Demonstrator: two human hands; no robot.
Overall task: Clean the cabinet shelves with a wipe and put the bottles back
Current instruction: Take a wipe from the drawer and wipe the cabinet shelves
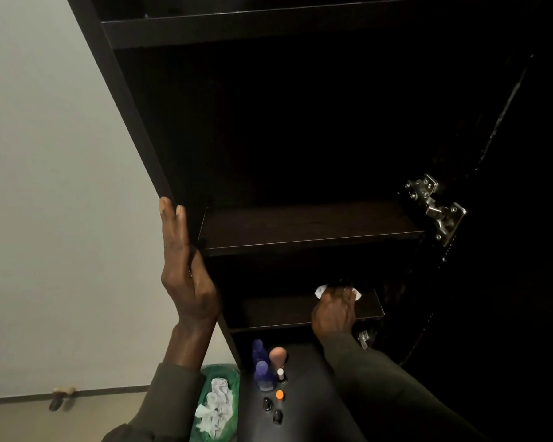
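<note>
- The cabinet [134, 100] is tall, very dark brown, almost black inside, standing against a pale wall [45, 186]; its door is swung open to the right, with a bright metal hinge [436, 208] on it.
- The right hand [334, 311] reaches onto the lower shelf [268, 309]; its grip is clenched on a crumpled white wipe [320, 290], pressed on the shelf near the right end. Only two small white bits of the wipe show at either side of the fingers.
- The shelf above it [300, 224] is a bare dark board with a thin lit front edge; a further shelf [237, 27] runs across the top of the view.
- The left hand [186, 282] lies flat against the cabinet's left side panel, fingers straight and pointing up, grip released, holding nothing.
- The bottles stand outside the shelves, on a dark surface [307, 403] below the lower shelf: two blue bottles [264, 371] close together, one behind the other, with a peach-topped item [277, 355] just beside them.
- In front of these are a small white-capped bottle [280, 374], an orange cap [279, 394], and two small dark objects [272, 409], too dim to identify.
- Left of that surface sits a green-lined bin [230, 378] holding crumpled white wipes [214, 406].
</note>
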